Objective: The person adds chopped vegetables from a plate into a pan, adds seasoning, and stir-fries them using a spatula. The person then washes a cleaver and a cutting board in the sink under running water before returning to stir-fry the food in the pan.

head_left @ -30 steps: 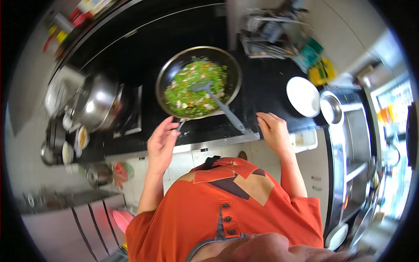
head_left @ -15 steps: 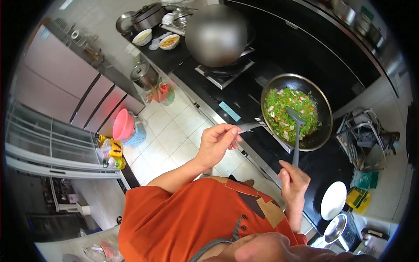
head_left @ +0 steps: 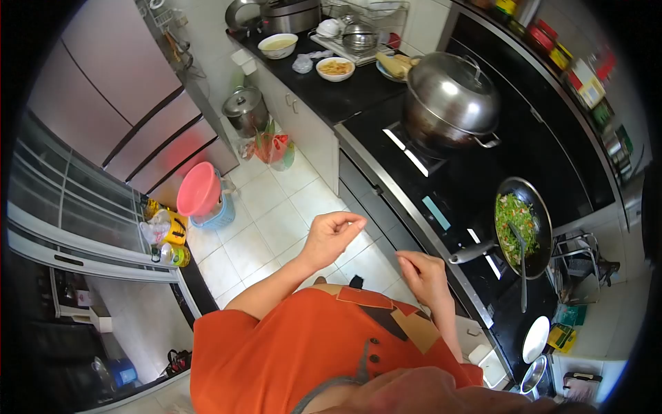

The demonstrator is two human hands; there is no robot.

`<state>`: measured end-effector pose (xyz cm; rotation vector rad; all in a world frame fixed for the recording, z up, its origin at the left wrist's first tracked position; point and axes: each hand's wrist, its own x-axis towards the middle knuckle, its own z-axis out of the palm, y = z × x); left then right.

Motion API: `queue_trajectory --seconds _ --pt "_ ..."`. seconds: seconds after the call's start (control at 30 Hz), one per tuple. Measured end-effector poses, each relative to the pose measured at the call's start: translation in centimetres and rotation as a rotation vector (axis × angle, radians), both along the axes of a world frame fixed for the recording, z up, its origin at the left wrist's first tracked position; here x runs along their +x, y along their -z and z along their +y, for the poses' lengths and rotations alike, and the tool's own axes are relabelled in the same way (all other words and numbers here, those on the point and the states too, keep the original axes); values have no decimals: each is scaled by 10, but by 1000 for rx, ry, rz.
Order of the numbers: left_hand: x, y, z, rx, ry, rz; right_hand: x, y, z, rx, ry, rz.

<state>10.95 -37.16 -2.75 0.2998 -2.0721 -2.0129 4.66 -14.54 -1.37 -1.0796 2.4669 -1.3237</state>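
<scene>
My left hand [head_left: 332, 238] is raised in front of my body over the floor, thumb and fingers pressed together, with nothing visible in it. Just to its right, my right hand [head_left: 423, 274] has its fingers curled in and looks empty too; it is nearest to the wok's handle. The wok [head_left: 543, 228] sits at the right of the stove, holding chopped green food [head_left: 514, 214] with pale and orange bits. A grey spatula [head_left: 523, 276] rests in it, its handle over the near rim. Neither hand touches the wok.
A large lidded steel pot [head_left: 452, 96] stands on the other burner. Bowls of food [head_left: 336, 68] are on the counter beyond. A pink basin [head_left: 199, 190] on a blue basket is by the fridge [head_left: 124, 83]. A white plate [head_left: 536, 339] lies at the lower right.
The view has swung left, so the wok now appears farther right. Both hands are now away from the wok and spatula. The spatula remains in the wok.
</scene>
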Motion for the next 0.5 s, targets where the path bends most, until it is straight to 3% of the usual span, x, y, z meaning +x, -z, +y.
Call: queue_trajectory --seconds 0.2,0.5 --pt "25 11 -100 -8 -64 -85 -12 6 -113 64 -166 51" --pt "2 40 -169 23 -66 -149 -69 28 -176 153 -110 -58"
